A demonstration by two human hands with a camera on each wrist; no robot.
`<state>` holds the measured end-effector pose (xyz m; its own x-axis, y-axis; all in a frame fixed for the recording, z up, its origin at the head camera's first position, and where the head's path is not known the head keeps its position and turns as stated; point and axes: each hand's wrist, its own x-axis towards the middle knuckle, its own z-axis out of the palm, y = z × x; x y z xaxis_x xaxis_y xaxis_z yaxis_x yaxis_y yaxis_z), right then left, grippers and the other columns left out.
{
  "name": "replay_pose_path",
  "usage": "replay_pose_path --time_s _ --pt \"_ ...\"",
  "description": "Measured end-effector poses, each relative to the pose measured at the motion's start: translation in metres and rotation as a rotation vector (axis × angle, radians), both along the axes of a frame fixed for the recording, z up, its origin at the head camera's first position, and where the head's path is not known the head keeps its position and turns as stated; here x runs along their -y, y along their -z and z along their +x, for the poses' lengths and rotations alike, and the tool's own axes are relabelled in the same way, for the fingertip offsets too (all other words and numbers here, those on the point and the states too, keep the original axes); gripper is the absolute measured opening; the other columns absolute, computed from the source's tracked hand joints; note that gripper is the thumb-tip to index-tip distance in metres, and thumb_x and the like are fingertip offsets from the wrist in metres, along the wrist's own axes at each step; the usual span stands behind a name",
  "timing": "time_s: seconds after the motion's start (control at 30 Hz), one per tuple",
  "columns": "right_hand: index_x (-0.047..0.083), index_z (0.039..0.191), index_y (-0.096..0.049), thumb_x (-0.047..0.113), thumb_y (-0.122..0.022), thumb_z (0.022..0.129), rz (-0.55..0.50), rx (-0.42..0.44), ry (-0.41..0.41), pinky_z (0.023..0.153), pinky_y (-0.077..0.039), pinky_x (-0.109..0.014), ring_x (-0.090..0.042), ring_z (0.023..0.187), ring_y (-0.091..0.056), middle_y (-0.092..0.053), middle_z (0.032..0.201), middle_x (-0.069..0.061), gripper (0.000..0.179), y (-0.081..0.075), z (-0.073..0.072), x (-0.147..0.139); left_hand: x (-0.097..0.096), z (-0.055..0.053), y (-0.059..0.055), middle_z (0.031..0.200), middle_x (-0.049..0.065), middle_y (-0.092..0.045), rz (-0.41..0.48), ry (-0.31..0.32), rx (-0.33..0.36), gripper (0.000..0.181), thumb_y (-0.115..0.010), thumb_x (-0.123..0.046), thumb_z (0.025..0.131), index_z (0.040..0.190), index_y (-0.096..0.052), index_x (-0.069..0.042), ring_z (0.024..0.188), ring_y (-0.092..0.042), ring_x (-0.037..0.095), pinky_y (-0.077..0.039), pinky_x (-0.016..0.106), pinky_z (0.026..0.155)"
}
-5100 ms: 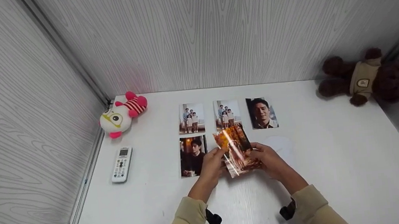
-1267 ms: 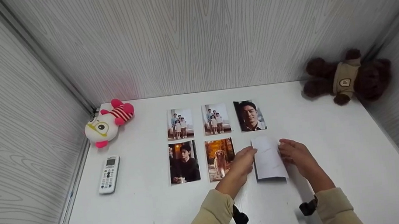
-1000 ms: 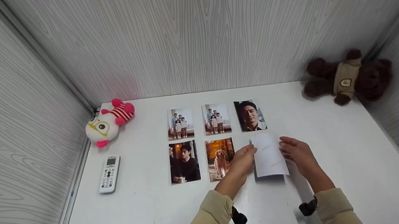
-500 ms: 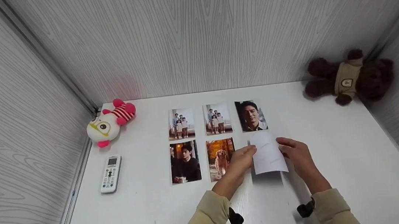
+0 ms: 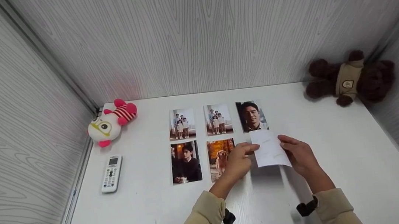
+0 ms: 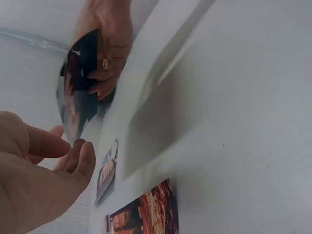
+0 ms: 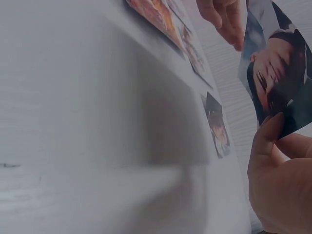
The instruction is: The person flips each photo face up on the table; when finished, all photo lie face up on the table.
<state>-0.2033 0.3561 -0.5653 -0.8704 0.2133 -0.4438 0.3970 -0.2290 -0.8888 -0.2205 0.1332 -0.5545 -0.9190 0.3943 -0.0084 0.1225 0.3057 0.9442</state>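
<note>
A photo print (image 5: 269,148) is raised above the white table, its white back toward the head view. Its picture side, a portrait of a person in dark clothes, shows in the right wrist view (image 7: 278,68). My right hand (image 5: 300,155) pinches its right edge between thumb and fingers. At the opposite edge, my left hand (image 5: 240,161) has its fingertips on the print, one finger lying over the white back. Under the left forearm's side lies a dog photo (image 5: 218,154), partly covered by the left hand. A portrait photo (image 5: 252,115) lies just behind the raised print.
Two family photos (image 5: 182,124) lie in the back row, and a photo of a seated person (image 5: 185,162) in front of them. A remote control (image 5: 112,174) and a pink-and-white plush toy (image 5: 111,124) are at left. A brown teddy bear (image 5: 351,78) lies back right.
The dog photo, held earlier, now lies in the front row. Both hands have moved right and lifted the white-backed print off the table, tilting it; the left fingers have shifted along its edge.
</note>
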Motion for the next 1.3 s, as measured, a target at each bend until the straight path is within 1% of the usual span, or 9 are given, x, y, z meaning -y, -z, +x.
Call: replay_pose_path --time_s 0.1,0.2,0.33,0.47,0.67,0.83,1.1,1.2,1.3 --pt "0.006 0.152 -0.045 0.012 -0.061 0.102 -0.043 -0.016 0.001 0.094 -0.05 -0.011 0.001 0.12 -0.055 -0.053 0.146 0.001 0.053 -0.004 0.001 0.001 -0.001 0.0 -0.001 0.126 0.013 -0.063 -0.076 -0.012 -0.125 0.047 -0.053 0.011 0.084 0.121 -0.075 -0.009 0.116 -0.063 0.027 -0.054 0.031 0.097" --pt "0.006 0.152 -0.046 0.011 -0.062 0.101 -0.076 -0.026 0.004 0.095 -0.05 -0.013 0.002 0.117 -0.057 -0.058 0.136 0.007 0.053 -0.007 0.001 0.002 -0.002 0.0 0.0 0.122 0.011 -0.065 -0.076 -0.046 -0.181 0.039 -0.06 0.007 0.087 0.118 -0.077 -0.011 0.111 -0.064 0.023 -0.056 0.025 0.089" --pt "0.004 0.151 -0.046 0.01 -0.062 0.101 -0.083 -0.024 0.006 0.092 -0.051 -0.013 0.001 0.113 -0.058 -0.062 0.124 0.012 0.054 -0.009 0.002 0.003 -0.001 -0.001 0.004 0.118 0.007 -0.068 -0.127 -0.092 -0.319 0.03 -0.068 -0.001 0.089 0.113 -0.079 -0.017 0.107 -0.066 0.02 -0.057 0.028 0.086" --pt "0.003 0.151 -0.046 0.014 -0.063 0.101 -0.035 -0.015 -0.011 0.09 -0.051 -0.013 0.0 0.112 -0.058 -0.059 0.134 0.005 0.053 -0.009 0.003 0.005 0.002 -0.002 0.008 0.114 0.003 -0.071 -0.157 -0.125 -0.426 0.025 -0.072 -0.009 0.09 0.11 -0.08 -0.021 0.106 -0.067 0.018 -0.056 0.033 0.09" --pt "0.002 0.147 -0.051 0.028 -0.053 0.107 0.093 -0.041 -0.056 0.09 -0.054 -0.017 -0.004 0.116 -0.058 -0.047 0.152 -0.009 0.048 -0.008 0.006 0.007 0.006 -0.006 0.007 0.115 -0.003 -0.072 -0.167 -0.174 -0.407 0.023 -0.073 -0.019 0.094 0.114 -0.079 -0.029 0.109 -0.068 0.014 -0.057 0.031 0.09" --pt "0.0 0.142 -0.056 0.022 -0.049 0.108 0.241 -0.078 -0.114 0.083 -0.058 -0.022 -0.014 0.101 -0.068 -0.06 0.134 -0.006 0.041 -0.008 0.008 0.008 0.009 -0.008 0.005 0.11 -0.006 -0.073 -0.169 -0.219 -0.399 0.02 -0.073 -0.029 0.094 0.114 -0.079 -0.032 0.102 -0.069 0.012 -0.057 0.028 0.081" --pt "-0.004 0.129 -0.065 0.023 -0.06 0.103 0.463 -0.126 -0.16 0.075 -0.059 -0.023 -0.01 0.084 -0.067 -0.07 0.107 -0.006 0.038 -0.009 0.009 0.014 0.014 -0.01 0.006 0.093 -0.004 -0.073 -0.123 -0.232 -0.356 0.02 -0.071 -0.035 0.095 0.106 -0.081 -0.021 0.078 -0.064 0.011 -0.046 0.021 0.063" --pt "-0.001 0.125 -0.069 0.026 -0.061 0.103 0.507 -0.13 -0.165 0.071 -0.057 -0.023 -0.009 0.075 -0.06 -0.066 0.094 -0.004 0.036 -0.006 0.011 0.015 0.015 -0.012 0.007 0.091 -0.002 -0.075 -0.074 -0.226 -0.3 0.02 -0.071 -0.033 0.096 0.103 -0.082 -0.018 0.076 -0.063 0.007 -0.047 0.02 0.065" --pt "0.001 0.123 -0.071 0.029 -0.062 0.102 0.551 -0.132 -0.176 0.068 -0.055 -0.024 -0.011 0.071 -0.054 -0.06 0.087 -0.005 0.036 -0.004 0.012 0.015 0.014 -0.013 0.008 0.089 0.0 -0.076 0.0 -0.223 -0.181 0.021 -0.069 -0.032 0.097 0.102 -0.081 -0.015 0.075 -0.066 0.008 -0.051 0.021 0.065"
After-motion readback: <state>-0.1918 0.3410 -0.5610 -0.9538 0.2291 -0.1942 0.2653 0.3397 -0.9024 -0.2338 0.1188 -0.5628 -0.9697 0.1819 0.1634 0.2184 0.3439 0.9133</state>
